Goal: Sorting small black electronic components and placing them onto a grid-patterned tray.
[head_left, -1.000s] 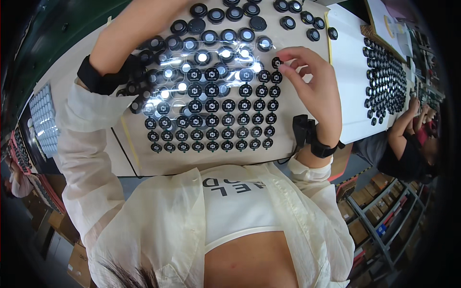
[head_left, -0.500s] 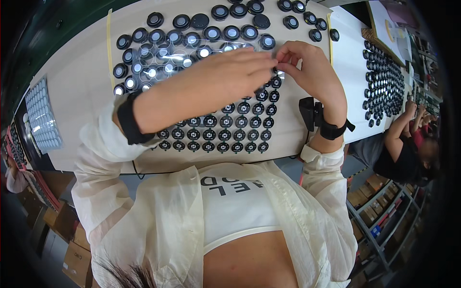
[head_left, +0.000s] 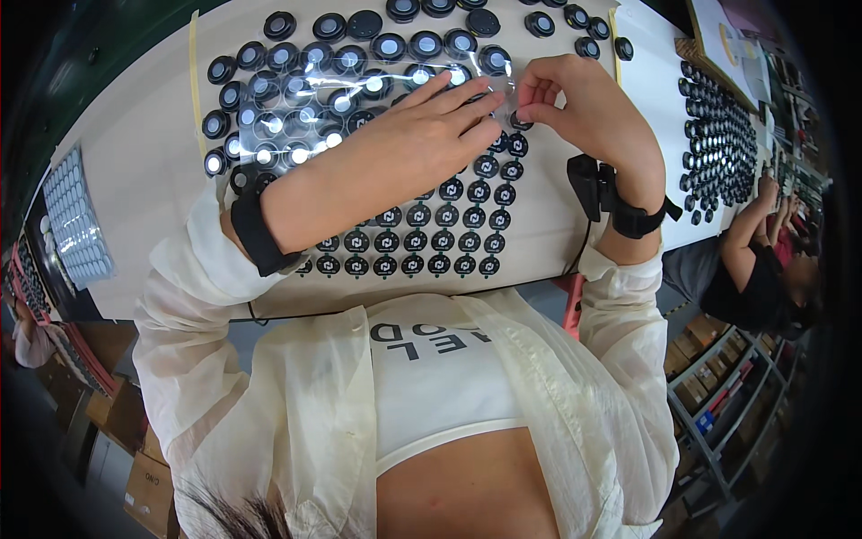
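Observation:
My left hand [head_left: 440, 121] lies palm down with its fingers spread over a clear plastic sheet [head_left: 285, 163], touching its right part. Through the sheet show several round black pucks with pale centres. To the right, my right hand [head_left: 575, 99] is closed, thumb and fingertips pinched together near the sheet's right edge; what they hold is too small to make out. A black disc [head_left: 521, 120] sits right at its fingertips. Below my left hand, rows of flat black discs with a white mark [head_left: 446, 215] and small tabs cover the table, partly hidden by my forearm.
More black pucks [head_left: 389, 46] stand along the far side of the table [head_left: 144, 162]. A bag of pale round pieces [head_left: 79, 220] lies at left. At right, beyond yellow tape, many black pucks [head_left: 718, 144] fill a white surface, and a co-worker [head_left: 763, 278] is nearby.
My left hand's fingers have spread and moved slightly left, away from my right hand. My right hand has shifted a little to the right and apart from the left fingertips.

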The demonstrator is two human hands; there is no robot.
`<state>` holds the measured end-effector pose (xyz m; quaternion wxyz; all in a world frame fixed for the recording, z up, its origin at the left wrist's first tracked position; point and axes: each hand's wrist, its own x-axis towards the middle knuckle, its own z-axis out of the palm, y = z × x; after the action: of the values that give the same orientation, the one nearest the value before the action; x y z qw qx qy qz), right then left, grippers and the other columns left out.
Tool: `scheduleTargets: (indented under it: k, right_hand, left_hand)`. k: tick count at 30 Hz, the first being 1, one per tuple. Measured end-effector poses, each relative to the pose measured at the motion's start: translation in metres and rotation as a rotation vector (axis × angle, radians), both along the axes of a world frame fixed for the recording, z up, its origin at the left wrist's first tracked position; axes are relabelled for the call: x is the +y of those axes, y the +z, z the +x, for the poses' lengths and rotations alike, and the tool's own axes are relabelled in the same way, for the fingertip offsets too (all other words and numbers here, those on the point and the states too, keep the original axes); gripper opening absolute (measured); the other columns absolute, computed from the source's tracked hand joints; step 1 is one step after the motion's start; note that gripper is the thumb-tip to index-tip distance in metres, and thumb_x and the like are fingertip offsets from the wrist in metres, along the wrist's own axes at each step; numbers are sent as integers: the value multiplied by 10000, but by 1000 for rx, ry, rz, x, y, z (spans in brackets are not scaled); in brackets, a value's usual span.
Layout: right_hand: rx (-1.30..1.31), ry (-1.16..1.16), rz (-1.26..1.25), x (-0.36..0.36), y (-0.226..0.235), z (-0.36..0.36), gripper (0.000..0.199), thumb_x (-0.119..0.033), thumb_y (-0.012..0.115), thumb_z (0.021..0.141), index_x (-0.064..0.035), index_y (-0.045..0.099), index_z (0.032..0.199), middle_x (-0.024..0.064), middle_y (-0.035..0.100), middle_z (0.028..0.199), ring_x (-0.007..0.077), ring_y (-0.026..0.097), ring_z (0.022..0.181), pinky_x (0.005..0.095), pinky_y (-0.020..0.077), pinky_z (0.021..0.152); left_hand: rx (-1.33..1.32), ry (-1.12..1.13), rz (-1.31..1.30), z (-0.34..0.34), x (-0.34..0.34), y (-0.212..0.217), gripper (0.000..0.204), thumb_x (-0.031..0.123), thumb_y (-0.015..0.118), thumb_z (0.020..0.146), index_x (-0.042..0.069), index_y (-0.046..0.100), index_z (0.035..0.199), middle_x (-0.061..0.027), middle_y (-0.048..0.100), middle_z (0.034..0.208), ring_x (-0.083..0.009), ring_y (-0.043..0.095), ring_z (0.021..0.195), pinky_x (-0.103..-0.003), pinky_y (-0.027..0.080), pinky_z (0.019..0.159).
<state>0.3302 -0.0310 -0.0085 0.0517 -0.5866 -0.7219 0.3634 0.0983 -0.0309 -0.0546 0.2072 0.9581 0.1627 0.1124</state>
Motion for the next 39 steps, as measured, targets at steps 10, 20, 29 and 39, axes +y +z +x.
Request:
scheduleTargets:
  k: [10,20,29,39]
  right_hand:
    - [-12,-225,358,-60,69,-13,83,6,692,813,33,636,868,84,668,779,167,648,705,264,497,692]
    - [733,-497,221,-64,50,-22,165,9,721,841,40,621,968,98,641,1026,140,608,914,275,490,845]
    - [1270,-534,7,-44,7,-79,220,29,714,853,20,612,1048,67,648,999,106,611,946,235,496,833]
    - [1157,-577,-47,-39,8,-85,198,-14,732,855,15,652,1033,60,707,910,100,656,880,220,518,780]
  left_hand:
    - [-44,6,43,-2,0,-1,339,27,547,855,-24,527,1190,-143,469,1447,-292,386,1400,-464,310,1167]
    - [-363,52,-436,-19,28,29,357,91,699,851,83,612,1198,-118,506,1365,-289,476,1289,-391,389,1074]
    - [-639,226,-1195,-71,19,38,433,7,558,956,-31,434,1369,-169,537,1332,-237,523,1273,-354,407,1079]
    - [-648,256,-1131,-69,17,34,451,-65,582,916,-40,439,1342,-185,524,1349,-227,570,1207,-340,479,1020]
